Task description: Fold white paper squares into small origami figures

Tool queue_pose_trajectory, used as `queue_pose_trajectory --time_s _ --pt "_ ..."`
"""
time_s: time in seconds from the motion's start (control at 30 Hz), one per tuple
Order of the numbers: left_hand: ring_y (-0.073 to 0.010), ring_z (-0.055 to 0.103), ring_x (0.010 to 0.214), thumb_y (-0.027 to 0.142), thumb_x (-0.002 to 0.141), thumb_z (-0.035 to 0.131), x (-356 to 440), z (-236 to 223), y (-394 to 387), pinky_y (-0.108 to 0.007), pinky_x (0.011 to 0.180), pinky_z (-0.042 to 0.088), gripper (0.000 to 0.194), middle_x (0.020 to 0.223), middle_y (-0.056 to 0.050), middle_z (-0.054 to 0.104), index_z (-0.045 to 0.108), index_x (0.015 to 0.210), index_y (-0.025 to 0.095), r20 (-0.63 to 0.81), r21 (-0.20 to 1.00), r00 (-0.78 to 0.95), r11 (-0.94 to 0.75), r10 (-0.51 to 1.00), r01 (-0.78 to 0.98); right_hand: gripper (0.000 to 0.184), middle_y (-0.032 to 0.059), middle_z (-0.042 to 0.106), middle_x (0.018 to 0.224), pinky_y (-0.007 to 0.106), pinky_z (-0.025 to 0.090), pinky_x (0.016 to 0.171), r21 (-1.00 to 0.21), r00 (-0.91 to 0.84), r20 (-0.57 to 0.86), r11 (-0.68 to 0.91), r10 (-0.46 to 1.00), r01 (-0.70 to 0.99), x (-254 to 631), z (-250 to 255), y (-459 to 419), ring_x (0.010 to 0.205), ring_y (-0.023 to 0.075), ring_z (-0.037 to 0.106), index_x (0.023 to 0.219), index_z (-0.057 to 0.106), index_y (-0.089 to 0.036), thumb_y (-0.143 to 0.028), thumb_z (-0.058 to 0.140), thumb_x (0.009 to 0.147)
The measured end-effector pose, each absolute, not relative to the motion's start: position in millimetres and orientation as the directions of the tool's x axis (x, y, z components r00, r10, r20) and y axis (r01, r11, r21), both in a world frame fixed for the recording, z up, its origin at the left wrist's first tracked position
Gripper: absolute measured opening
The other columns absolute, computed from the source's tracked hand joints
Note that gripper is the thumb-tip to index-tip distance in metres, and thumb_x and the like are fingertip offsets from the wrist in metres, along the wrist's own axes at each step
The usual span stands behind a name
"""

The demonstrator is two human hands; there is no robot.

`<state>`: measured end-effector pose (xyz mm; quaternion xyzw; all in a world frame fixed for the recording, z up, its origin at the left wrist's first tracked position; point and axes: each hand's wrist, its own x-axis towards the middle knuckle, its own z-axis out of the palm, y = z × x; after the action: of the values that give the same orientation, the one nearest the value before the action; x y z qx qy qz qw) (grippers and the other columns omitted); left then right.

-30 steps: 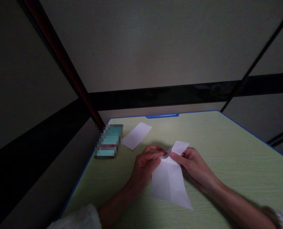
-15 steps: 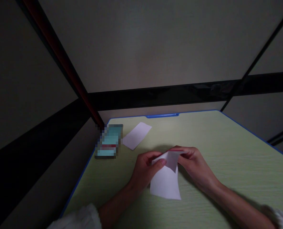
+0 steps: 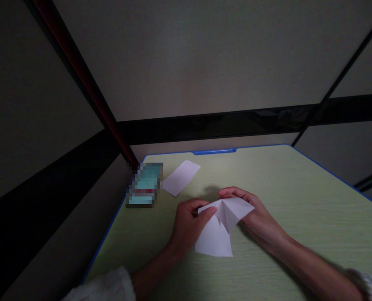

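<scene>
At lower centre, the left hand [image 3: 188, 221] pinches folded paper [image 3: 213, 240]; the right hand [image 3: 260, 218] touches it, grip hidden.

- No text, brand, number or sign is legible in the scene.
- A phone-like slab [image 3: 145, 184] is blurred into coarse blocks, leaving any writing on its teal face, including along a reddish band, unreadable.
- Neither the folded white paper [image 3: 213, 241] nor the loose slip [image 3: 181, 178] bears readable print.
</scene>
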<state>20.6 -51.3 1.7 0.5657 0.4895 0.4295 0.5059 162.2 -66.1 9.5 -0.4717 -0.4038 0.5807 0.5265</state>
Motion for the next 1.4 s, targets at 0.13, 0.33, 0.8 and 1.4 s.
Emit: queue_pose_trajectory --time_s 0.13,0.33,0.8,1.4 --pt "-0.0100 0.049 0.051 0.023 0.060 0.063 20.3 0.9 -52.3 -0.018 0.045 0.035 0.010 0.055 0.000 0.059 0.066 0.059 0.013 0.105 0.979 0.110 -0.122 0.988 0.162 0.030 -0.0019 0.060 0.068 0.022 0.038 0.054 -0.951 0.029 -0.111 -0.098 0.993 -0.294 161.5 5.9 -66.1 0.058 0.0115 0.054 0.075 0.047 -0.020 -0.020 0.070 0.055" --pt "-0.0093 0.047 0.047 0.024 0.059 0.063 19.0 3.7 -50.0 -0.018 0.042 0.034 0.012 0.050 0.001 0.056 0.063 0.056 0.012 0.085 0.987 -0.032 -0.079 0.996 0.141 0.025 -0.0004 0.061 0.074 0.024 0.042 0.064 -0.958 -0.021 -0.029 -0.034 0.999 -0.283 159.5 11.6 -68.7 0.069 0.0132 0.055 0.068 0.050 -0.019 -0.016 0.070 0.052" --pt "-0.0112 0.052 0.051 0.025 0.064 0.060 20.5 -1.2 -50.1 -0.019 0.045 0.040 0.015 0.056 -0.002 0.061 0.064 0.063 0.011 0.130 0.973 -0.011 -0.126 0.991 0.195 0.066 0.0062 0.053 0.105 0.032 0.044 0.079 -0.980 -0.203 0.095 0.056 0.975 -0.188 154.4 -0.7 -73.4 0.091 0.0186 0.054 0.112 0.042 -0.022 -0.018 0.072 0.053" --pt "-0.0147 0.062 0.066 0.013 0.067 0.058 20.9 4.3 -54.9 -0.021 0.057 0.048 0.024 0.080 -0.008 0.069 0.066 0.090 0.011 0.381 0.853 0.185 -0.422 0.906 0.308 0.025 0.0054 0.052 0.117 0.027 0.043 0.063 -0.949 -0.006 -0.078 -0.076 0.997 -0.305 153.2 6.1 -71.2 0.069 0.0120 0.055 0.088 0.067 -0.020 -0.031 0.063 0.066"
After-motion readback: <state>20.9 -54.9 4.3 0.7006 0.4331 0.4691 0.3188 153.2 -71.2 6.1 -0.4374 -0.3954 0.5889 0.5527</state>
